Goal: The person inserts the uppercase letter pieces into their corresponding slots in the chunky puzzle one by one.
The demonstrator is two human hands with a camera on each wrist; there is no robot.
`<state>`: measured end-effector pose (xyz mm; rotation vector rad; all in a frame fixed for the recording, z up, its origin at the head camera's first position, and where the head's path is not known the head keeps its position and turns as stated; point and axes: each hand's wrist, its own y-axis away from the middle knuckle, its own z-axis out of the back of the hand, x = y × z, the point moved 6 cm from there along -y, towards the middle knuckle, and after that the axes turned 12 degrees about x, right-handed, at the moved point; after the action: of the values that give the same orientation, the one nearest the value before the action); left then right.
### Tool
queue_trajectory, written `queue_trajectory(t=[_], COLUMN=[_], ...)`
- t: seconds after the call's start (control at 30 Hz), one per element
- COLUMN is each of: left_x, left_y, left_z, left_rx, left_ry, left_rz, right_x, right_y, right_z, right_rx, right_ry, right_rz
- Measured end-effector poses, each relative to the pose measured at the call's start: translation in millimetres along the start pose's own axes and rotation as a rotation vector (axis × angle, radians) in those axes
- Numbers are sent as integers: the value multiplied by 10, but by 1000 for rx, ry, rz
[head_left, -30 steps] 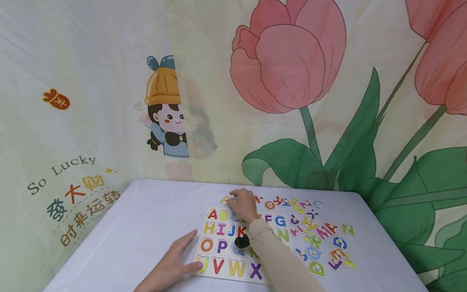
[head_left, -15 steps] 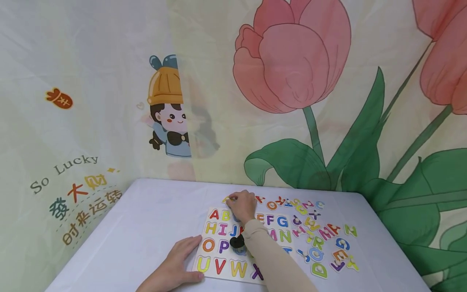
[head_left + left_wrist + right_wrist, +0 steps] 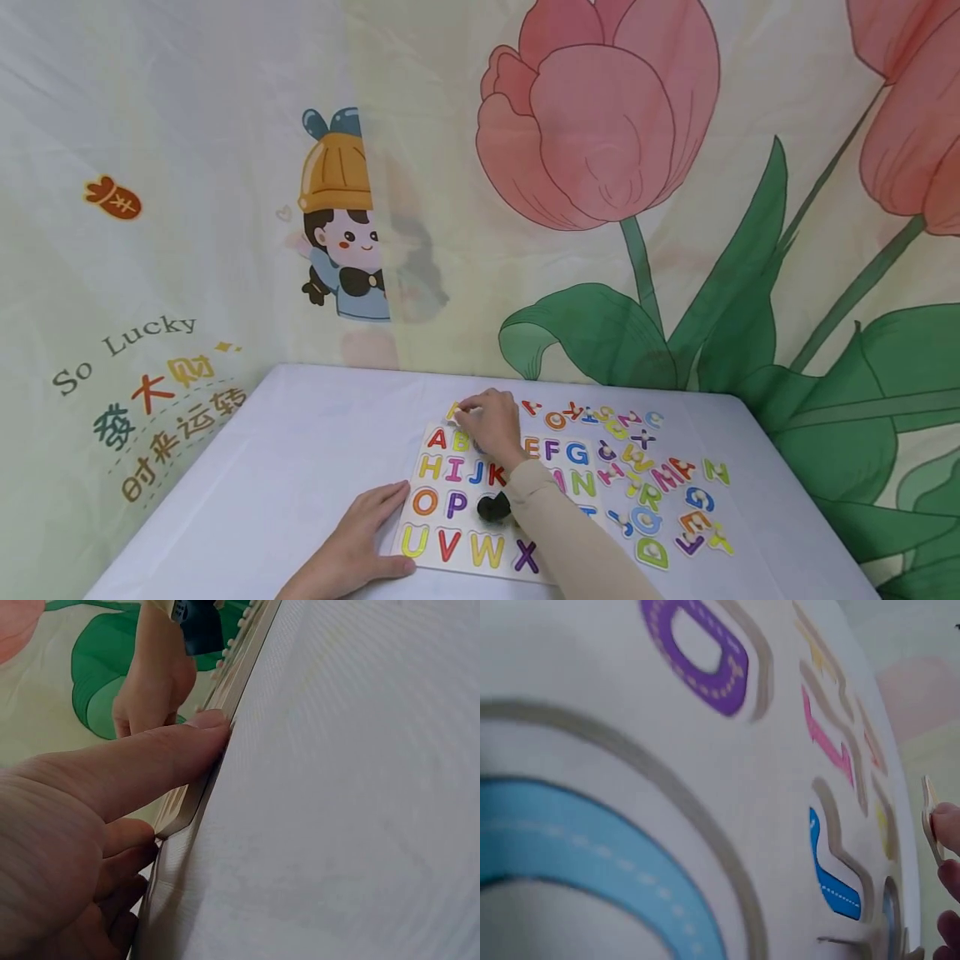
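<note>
Right now loose letters [image 3: 645, 483] crowd the table [image 3: 300, 450] right of the puzzle board [image 3: 450, 500]; bare cloth lies to its left. Left hand [image 3: 352, 546] rests flat, fingers straight, against the board's left edge. Right hand [image 3: 491, 421] pinches a yellow letter piece [image 3: 454, 410], probably lifted, at the board's far edge.

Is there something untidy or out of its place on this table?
Yes. Many loose letters lie scattered, some overlapping, on the table right of the puzzle board, outside its recesses. Nothing looks broken.
</note>
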<state>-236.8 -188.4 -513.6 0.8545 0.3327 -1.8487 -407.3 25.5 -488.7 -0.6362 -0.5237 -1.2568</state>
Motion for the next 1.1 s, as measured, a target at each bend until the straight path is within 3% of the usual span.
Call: queue_trajectory(t=[0.2, 0.47, 0.57, 0.8, 1.1], left_x=[6, 9, 19, 57, 22], left_y=[-25, -15, -14, -4, -1], left_z=[6, 19, 12, -9, 16], left_rx=[-38, -54, -69, -187, -56], left_ry=[-86, -109, -120, -207, -133], left_rz=[-12, -42, -65, -109, -56], right_x=[140, 340, 394, 427, 456], right_y=[213, 505, 559, 615, 606], right_z=[0, -76, -115, -260, -290], right_rx=[87, 229, 246, 220, 196], right_ry=[-37, -84, -52, 66, 101], right_rz=[70, 131, 182, 245, 217])
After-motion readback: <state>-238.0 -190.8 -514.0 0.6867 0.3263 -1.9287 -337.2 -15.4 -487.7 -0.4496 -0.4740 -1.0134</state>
